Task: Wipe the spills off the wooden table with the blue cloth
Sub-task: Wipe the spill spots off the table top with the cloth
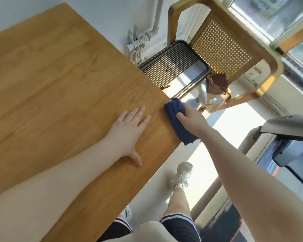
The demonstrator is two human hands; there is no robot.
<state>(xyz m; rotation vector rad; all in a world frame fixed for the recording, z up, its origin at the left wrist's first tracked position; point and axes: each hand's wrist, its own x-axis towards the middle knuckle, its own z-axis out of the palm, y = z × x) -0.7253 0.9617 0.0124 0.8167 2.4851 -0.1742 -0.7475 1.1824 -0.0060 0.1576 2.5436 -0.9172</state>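
Note:
The wooden table [56, 81] fills the left half of the head view, its right edge running diagonally. My right hand [192, 117] grips the dark blue cloth [177, 119] bunched against that right edge, with part of the cloth hanging past the edge. My left hand [128, 130] lies flat on the tabletop, fingers spread, just left of the cloth and holding nothing. No spill is plainly visible on the wood; small brown crumbs [164, 87] sit at the edge above the cloth.
A wooden chair with a cane back [222, 48] stands beyond the table's right edge, a ribbed dark tray [173, 67] on its seat. A brown cloth [217, 84] hangs nearby. My legs and a shoe [182, 173] are on the floor below. Grey furniture [287, 130] stands at right.

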